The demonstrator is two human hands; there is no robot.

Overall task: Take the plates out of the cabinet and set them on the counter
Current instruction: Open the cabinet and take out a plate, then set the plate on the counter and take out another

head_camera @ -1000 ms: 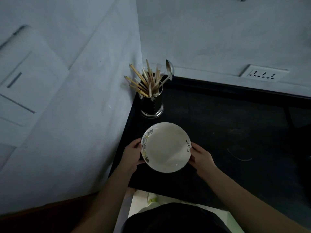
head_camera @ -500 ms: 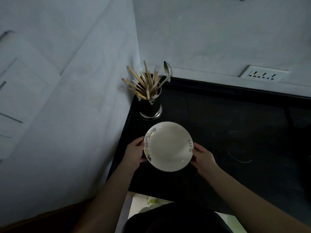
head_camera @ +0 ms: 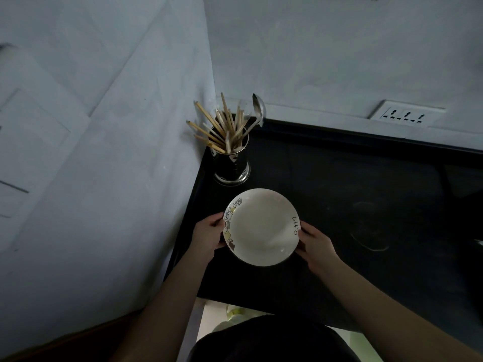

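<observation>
While both hands clasp the plate (head_camera: pixel 261 227) by opposite rims, left hand (head_camera: pixel 207 235) and right hand (head_camera: pixel 315 240) closed on it, it's low over the dark worktop (head_camera: pixel 339 194). Risk: drift forward and it clips the utensil holder (head_camera: pixel 231 163) just beyond, toppling chopsticks.

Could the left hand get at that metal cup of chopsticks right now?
Probably not yet: the left hand and right hand both grip the plate. The utensil holder stands just beyond, nothing between.
</observation>
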